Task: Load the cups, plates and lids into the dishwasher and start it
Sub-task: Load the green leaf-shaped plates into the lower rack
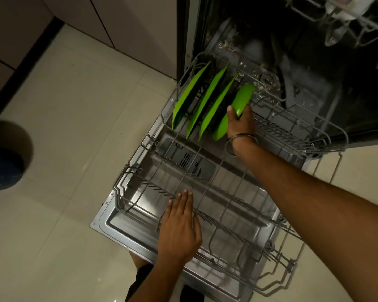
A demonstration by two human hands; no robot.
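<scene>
The dishwasher's lower wire rack (207, 192) is pulled out over the open door (118, 223). Three green plates (205, 99) stand on edge in the rack's far left rows. A fourth green plate (238, 105) stands just right of them, and my right hand (240, 120) grips its rim, thumb on the left face and fingers behind. My left hand (180, 225) lies flat with straight fingers on the wires at the rack's near side, holding nothing.
The upper rack (347, 20) at top right holds some pale dishware in shadow. The dark tub (292, 62) shows debris around its drain. Beige floor tiles spread to the left, with a dark round object (5, 158) at the left edge. Cabinets line the top left.
</scene>
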